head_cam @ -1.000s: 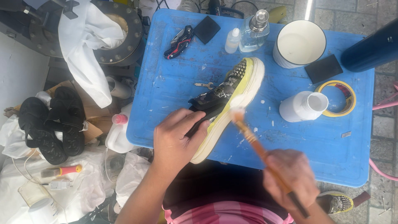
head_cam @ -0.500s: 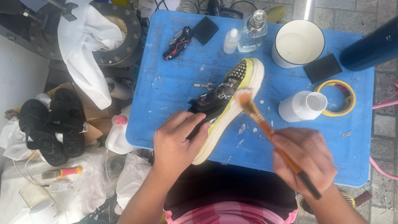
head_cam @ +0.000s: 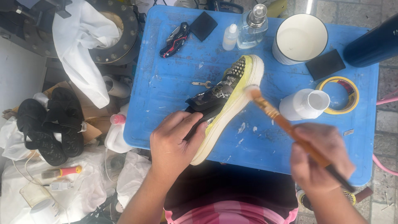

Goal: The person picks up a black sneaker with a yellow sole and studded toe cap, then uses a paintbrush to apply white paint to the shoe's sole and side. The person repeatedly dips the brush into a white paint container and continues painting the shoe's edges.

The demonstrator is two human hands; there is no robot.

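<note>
A shoe [head_cam: 232,89] lies on the bench [head_cam: 166,87], with a cup [head_cam: 299,38] and bottle [head_cam: 251,25] behind it, a tape roll [head_cam: 338,94] to its right, and sandals [head_cam: 47,124] on the floor left.

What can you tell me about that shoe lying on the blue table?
The sneaker is a low slip-on with a black patterned upper, small metal studs over the toe and a thick yellowish-white rubber sole. It lies tilted on its side, diagonally across the blue table, toe pointing away. The left hand grips its heel; the paintbrush in the right hand meets the sole near the toe.
</note>
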